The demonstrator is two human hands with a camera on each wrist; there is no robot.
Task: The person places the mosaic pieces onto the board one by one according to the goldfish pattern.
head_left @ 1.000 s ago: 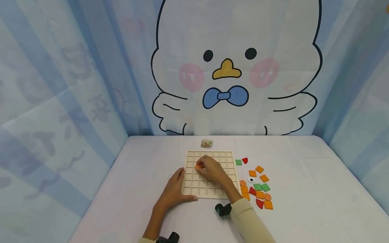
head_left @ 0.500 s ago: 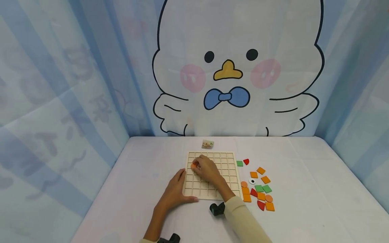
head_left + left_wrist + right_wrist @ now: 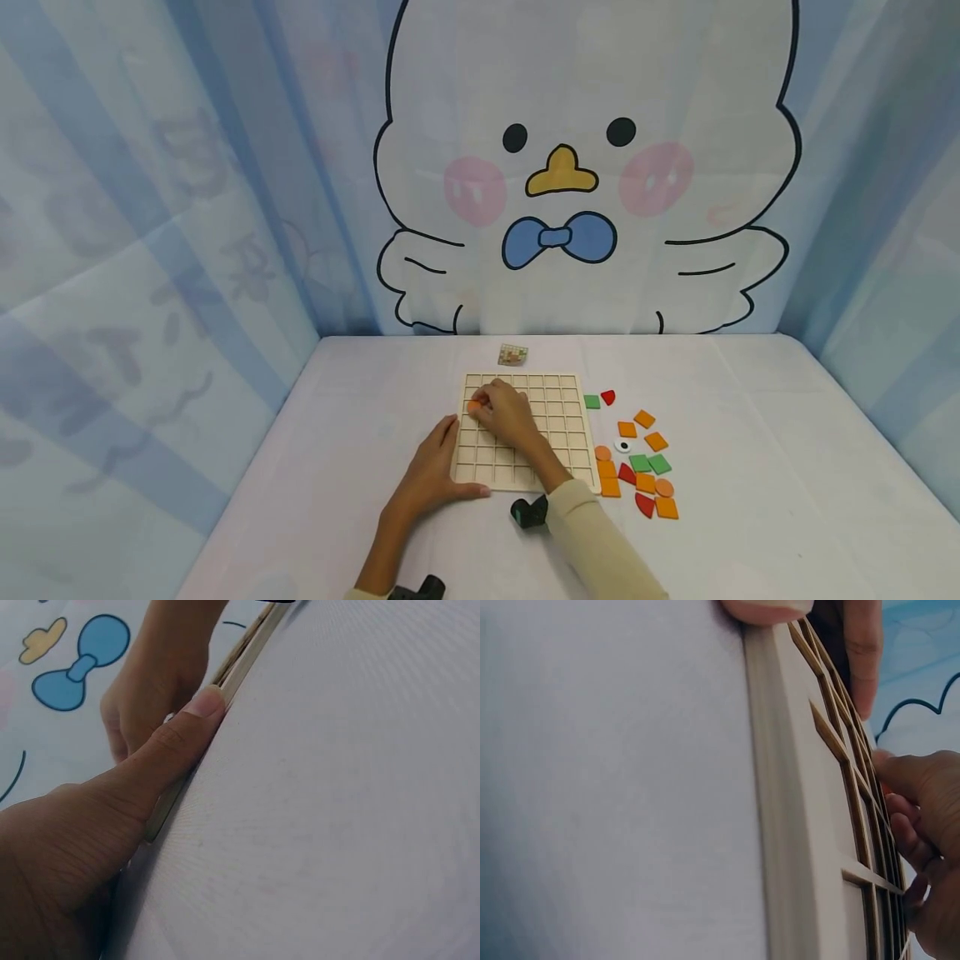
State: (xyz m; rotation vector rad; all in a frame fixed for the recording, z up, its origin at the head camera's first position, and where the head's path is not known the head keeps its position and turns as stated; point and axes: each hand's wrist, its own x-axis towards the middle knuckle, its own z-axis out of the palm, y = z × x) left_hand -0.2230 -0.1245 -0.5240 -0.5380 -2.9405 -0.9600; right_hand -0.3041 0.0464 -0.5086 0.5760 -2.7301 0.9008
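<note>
In the head view a pale wooden grid board (image 3: 562,417) lies flat on the table. My right hand (image 3: 504,412) is over its upper left part and pinches a small orange disc (image 3: 474,407) between thumb and fingers, close over the cells near the left edge. The right wrist view shows the fingertips right at the grid, the disc mostly hidden behind them. My left hand (image 3: 431,471) spans the board's near left corner: extended fingers rest along the left edge, and the straight thumb (image 3: 176,739) presses on the front edge.
Right of the board lie several loose flat pieces: orange squares (image 3: 667,507), orange discs (image 3: 663,488), green pieces (image 3: 659,463), red wedges (image 3: 645,505) and a white disc with a black dot (image 3: 622,446). A small printed picture card (image 3: 513,355) sits behind the board.
My right hand has shifted left across the board with the orange disc, toward the left edge. The left hand has stayed at the near left corner.
</note>
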